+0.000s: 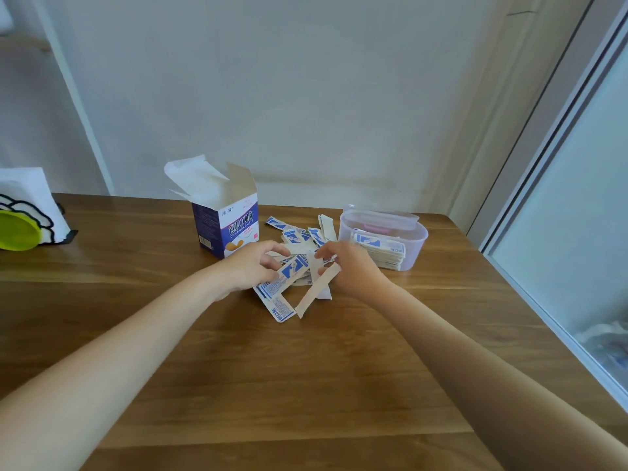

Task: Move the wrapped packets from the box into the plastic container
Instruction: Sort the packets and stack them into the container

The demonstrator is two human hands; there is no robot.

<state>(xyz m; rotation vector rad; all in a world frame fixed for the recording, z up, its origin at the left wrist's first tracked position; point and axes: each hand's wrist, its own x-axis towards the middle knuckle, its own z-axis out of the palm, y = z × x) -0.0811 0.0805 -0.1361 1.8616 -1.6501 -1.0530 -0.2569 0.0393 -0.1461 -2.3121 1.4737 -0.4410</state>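
Pale wall [323, 96] rises behind a wooden counter [272, 385], with a glazed sliding panel [577, 215] running down the right side. On the counter, towards the back, stands the box [231, 229], upright with its top flaps open, purple and white on its printed faces. Right of it sits the plastic container [385, 244], clear and oval, holding a neat stack of packets [382, 251] inside; its lid [380, 215] shows just behind the rim (whether it leans on the container or lies behind it I cannot tell).

Between box and container lies a loose pile of wrapped packets [299, 241], white with blue print, some face down showing plain tan backs, overlapping at all angles. Both arms reach in from the near edge and meet over the front of this pile. The left hand [253, 265] has its fingers curled and pinches the end of a blue-printed packet [283, 280], thumb against forefinger. The right hand [351, 268] is likewise curled, gripping a tan strip packet [316, 292] that slants down towards the near side. A couple more packets [277, 305] lie flat just in front of the hands.

At the far left edge rests a white holder with black outline drawing [32, 205] and a lime green disc [17, 231] against it.
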